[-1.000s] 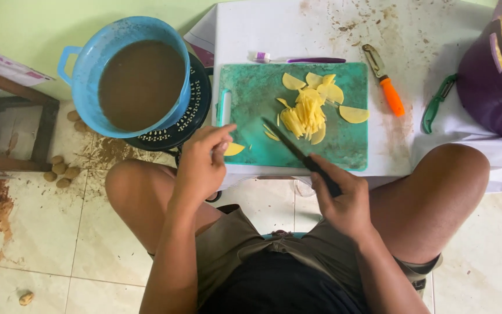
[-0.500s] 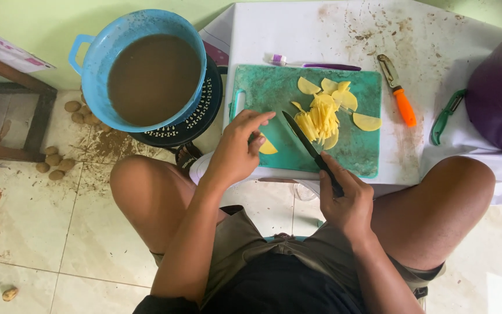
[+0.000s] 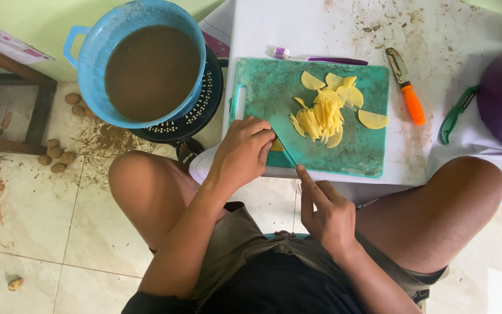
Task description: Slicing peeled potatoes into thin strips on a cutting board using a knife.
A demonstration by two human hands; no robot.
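White-and-pink printed package (image 3: 7, 43) lies upper left. Left hand (image 3: 242, 152) pinches potato slice (image 3: 275, 146) on green cutting board (image 3: 262, 93); right hand (image 3: 323, 212) grips knife (image 3: 286, 152). White table (image 3: 297, 29), tiled floor (image 3: 36, 232).

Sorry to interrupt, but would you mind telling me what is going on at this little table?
A seated person is slicing potato on a green cutting board. The left hand pins a potato slice at the board's near edge, while the right hand holds a dark knife with its blade beside that slice. A pile of cut strips and slices lies mid-board. An orange-handled peeler rests to the right, and a blue tub of brown water sits to the left.
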